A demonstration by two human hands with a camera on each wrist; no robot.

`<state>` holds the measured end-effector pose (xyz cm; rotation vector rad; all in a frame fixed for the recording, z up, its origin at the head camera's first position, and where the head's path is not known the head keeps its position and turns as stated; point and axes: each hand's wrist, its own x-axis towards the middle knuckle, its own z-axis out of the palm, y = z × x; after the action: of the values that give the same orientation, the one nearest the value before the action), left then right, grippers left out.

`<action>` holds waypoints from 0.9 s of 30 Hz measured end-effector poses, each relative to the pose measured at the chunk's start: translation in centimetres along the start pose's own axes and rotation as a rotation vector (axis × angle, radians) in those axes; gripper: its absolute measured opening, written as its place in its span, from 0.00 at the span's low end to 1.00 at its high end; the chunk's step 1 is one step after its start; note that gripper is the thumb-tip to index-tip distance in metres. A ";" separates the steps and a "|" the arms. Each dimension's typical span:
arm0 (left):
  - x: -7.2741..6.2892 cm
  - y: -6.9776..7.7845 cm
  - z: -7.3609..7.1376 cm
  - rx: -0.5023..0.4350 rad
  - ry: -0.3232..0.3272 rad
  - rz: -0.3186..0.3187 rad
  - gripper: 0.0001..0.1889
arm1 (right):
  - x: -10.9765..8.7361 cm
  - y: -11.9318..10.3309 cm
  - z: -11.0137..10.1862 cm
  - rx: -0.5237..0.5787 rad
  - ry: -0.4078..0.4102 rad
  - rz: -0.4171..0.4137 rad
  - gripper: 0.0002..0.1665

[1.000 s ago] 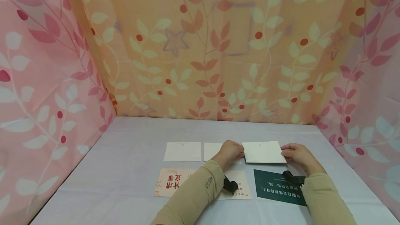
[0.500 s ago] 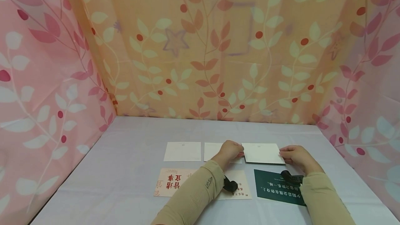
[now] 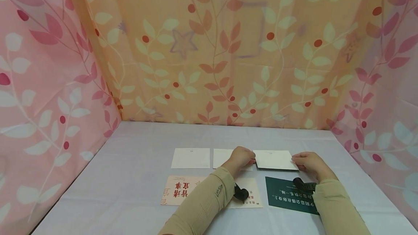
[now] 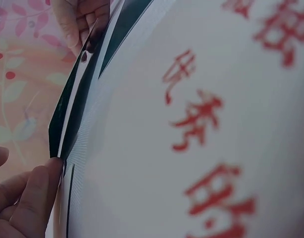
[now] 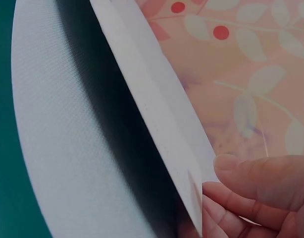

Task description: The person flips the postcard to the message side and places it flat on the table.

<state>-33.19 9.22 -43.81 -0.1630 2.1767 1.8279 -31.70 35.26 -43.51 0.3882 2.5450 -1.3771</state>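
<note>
A white-faced postcard (image 3: 275, 160) is held slightly above the table at the right end of the back row. Its underside shows dark green in the left wrist view. My left hand (image 3: 240, 158) pinches its left edge, and the fingertips (image 4: 43, 178) meet the card's corner. From the other side my right hand (image 3: 312, 164) holds the right edge, with the thumb on top and the fingers (image 5: 231, 208) below. Just in front lies a dark green postcard (image 3: 287, 195) with white lettering, partly covered by the right wrist camera.
Two white cards lie left of the held one: a left card (image 3: 190, 158) and a middle card (image 3: 222, 157), partly hidden by my left hand. A cream card with red lettering (image 3: 173, 190) and another cream card (image 3: 253, 195) lie in front, partly under my left forearm.
The held postcard has come down slightly toward the table, and its right end has shifted a little to the left with my right hand. My left hand has stayed almost still.
</note>
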 end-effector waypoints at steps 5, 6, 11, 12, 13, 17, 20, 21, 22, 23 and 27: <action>0.0 -0.1 0.0 0.001 0.007 0.007 0.02 | 0.1 0.0 -0.1 -0.007 -0.003 0.012 0.29; 0.0 -0.1 0.0 -0.002 0.006 0.009 0.02 | 0.1 0.1 -0.1 -0.009 -0.002 0.012 0.29; -0.1 -0.1 0.0 -0.021 -0.004 0.011 0.02 | 0.2 0.1 -0.3 -0.026 0.003 0.009 0.29; -0.1 0.0 0.0 -0.016 -0.006 0.011 0.02 | 0.2 0.0 -0.3 -0.031 0.005 0.013 0.28; -0.1 0.0 0.0 -0.014 -0.007 0.009 0.02 | 0.2 0.0 -0.3 -0.038 0.005 0.009 0.28; -0.2 0.1 -0.1 0.001 -0.007 0.004 0.03 | 0.1 -0.1 -0.4 -0.046 0.008 0.000 0.26; -0.2 0.1 -0.1 0.004 -0.006 0.004 0.03 | -0.1 -0.2 -0.5 -0.033 0.005 -0.003 0.26; -0.2 0.1 0.0 0.003 -0.005 0.004 0.03 | -0.2 -0.2 -0.5 -0.026 0.006 -0.001 0.25; -0.2 0.1 -0.1 0.002 -0.004 0.005 0.03 | -0.3 -0.3 -0.6 -0.024 0.005 -0.002 0.26; -0.2 0.2 -0.1 0.002 -0.005 0.005 0.03 | -0.3 -0.3 -0.6 -0.019 0.007 0.001 0.25; -0.4 0.2 -0.2 0.015 -0.017 0.008 0.03 | -0.6 -0.5 -0.7 -0.018 0.006 -0.016 0.25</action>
<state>-32.93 9.07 -43.46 -0.1355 2.1819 1.8102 -31.35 35.49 -42.56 0.3692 2.5691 -1.3591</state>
